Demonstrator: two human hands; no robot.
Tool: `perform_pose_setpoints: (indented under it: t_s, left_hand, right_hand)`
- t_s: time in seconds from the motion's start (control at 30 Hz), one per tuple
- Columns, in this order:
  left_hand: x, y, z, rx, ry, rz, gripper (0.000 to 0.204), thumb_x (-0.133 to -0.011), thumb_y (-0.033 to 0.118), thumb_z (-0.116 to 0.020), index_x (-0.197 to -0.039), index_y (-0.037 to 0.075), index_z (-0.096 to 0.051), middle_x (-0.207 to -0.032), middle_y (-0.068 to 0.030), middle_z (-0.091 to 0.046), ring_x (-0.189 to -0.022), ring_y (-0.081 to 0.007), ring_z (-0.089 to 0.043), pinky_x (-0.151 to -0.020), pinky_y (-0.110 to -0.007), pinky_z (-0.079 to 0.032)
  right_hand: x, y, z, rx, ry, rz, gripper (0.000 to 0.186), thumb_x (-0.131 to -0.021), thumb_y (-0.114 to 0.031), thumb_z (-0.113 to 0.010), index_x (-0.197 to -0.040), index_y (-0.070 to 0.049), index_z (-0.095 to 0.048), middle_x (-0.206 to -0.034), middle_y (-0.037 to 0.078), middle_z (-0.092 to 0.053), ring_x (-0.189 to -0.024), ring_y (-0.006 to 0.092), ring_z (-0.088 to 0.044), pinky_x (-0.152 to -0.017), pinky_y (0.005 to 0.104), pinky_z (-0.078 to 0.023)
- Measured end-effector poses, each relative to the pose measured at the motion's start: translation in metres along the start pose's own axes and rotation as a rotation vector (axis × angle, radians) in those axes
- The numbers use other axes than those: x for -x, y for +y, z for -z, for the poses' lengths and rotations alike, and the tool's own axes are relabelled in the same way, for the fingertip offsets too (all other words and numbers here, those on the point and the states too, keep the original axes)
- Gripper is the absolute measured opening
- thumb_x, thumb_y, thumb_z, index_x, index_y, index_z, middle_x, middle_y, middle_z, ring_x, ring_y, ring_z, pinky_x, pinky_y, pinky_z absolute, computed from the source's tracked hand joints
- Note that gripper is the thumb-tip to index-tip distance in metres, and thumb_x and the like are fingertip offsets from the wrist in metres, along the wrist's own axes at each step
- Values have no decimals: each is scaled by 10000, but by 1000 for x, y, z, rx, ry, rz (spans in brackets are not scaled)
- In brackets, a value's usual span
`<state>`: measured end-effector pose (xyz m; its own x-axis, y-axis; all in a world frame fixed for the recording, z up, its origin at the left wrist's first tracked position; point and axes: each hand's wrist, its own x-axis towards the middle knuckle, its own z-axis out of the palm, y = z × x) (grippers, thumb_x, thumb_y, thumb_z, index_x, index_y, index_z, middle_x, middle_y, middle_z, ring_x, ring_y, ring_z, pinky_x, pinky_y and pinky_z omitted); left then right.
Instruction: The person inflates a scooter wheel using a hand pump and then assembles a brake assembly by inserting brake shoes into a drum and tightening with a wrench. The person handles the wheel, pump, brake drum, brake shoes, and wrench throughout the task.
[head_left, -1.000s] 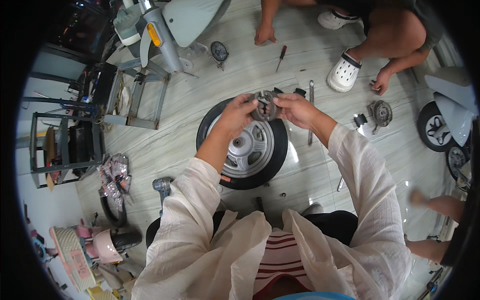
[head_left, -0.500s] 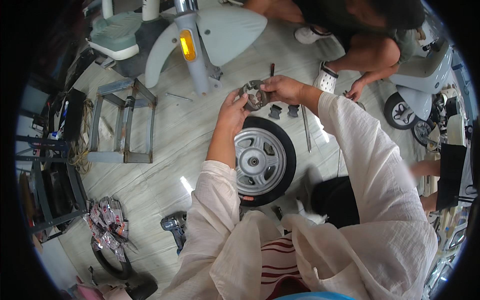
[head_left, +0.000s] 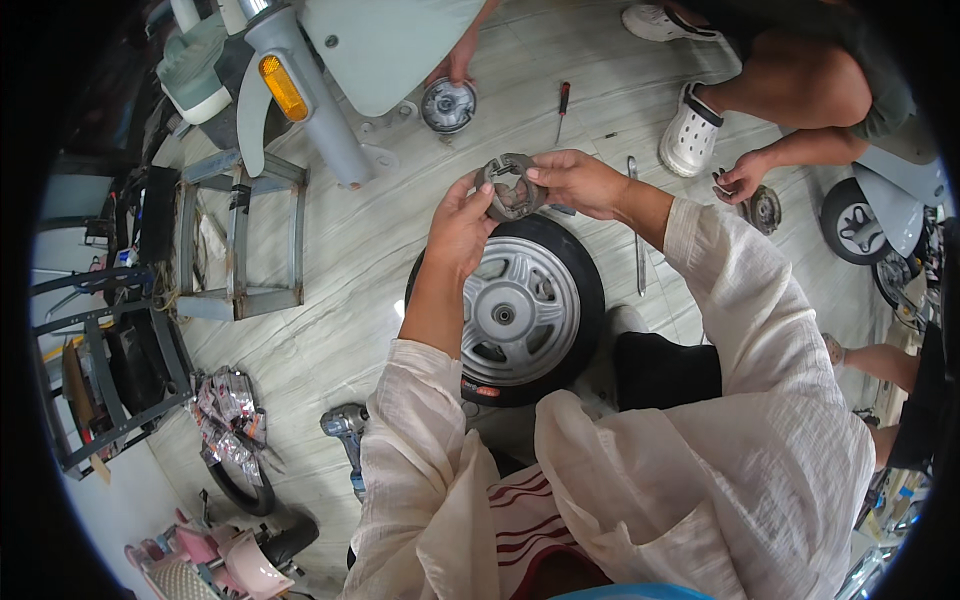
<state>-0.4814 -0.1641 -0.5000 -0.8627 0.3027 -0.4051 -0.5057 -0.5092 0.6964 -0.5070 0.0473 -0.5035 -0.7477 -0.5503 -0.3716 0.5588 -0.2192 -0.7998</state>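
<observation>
My left hand [head_left: 462, 222] and my right hand [head_left: 583, 186] hold a ring-shaped pair of brake shoes [head_left: 513, 208] between them. The left fingers and thumb pinch its left side, and the right ones its upper right. Grey and worn, the shoes are held above the floor, over the far edge of a wheel. That wheel [head_left: 506, 314] lies flat below my forearms, with a silver spoked rim and a black tyre. My left forearm covers part of its left side. A bluish piece on the floor is mostly hidden under my right hand.
A screwdriver [head_left: 564, 108] and a long metal tool [head_left: 637, 232] lie on the floor. Beside the scooter fork [head_left: 312, 98], another person's hand [head_left: 458, 62] holds a round metal part [head_left: 449, 106]. A crouching person's hand [head_left: 742, 180] is at right. A metal frame [head_left: 237, 235] and power drill [head_left: 347, 432] are left.
My view has shifted, while both hands keep hold of the brake shoes. Another person's hand with the round metal part has come into sight by the fork. The shoes look slightly turned.
</observation>
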Motion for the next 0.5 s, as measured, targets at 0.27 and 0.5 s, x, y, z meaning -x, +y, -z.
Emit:
perform_pose_setpoints:
  t_s: [0.27,0.5]
  left_hand:
    - [-5,0,-17,-78,27,-1,392,-992,151,-512,-1322,-46,-435,-1220,-160,-574,-1091,-247,-602,-933,-401,-509]
    - [1,5,-56,-209,53,9,393,-986,125,-517,-1328,-51,-437,-1206,-145,-587,-1047,-224,-624,-897,-365,-528]
  right_hand:
    - [6,5,21,-28,-59,54,318,-985,-171,-542,-1228,35,-559,-1114,85,-646,-1026,154,-617,-945,316,-480]
    - [40,-4,23,-162,-69,163,292,-970,-131,-551,-1214,28,-573,-1086,71,-653,-1021,143,-615,-916,300,-487]
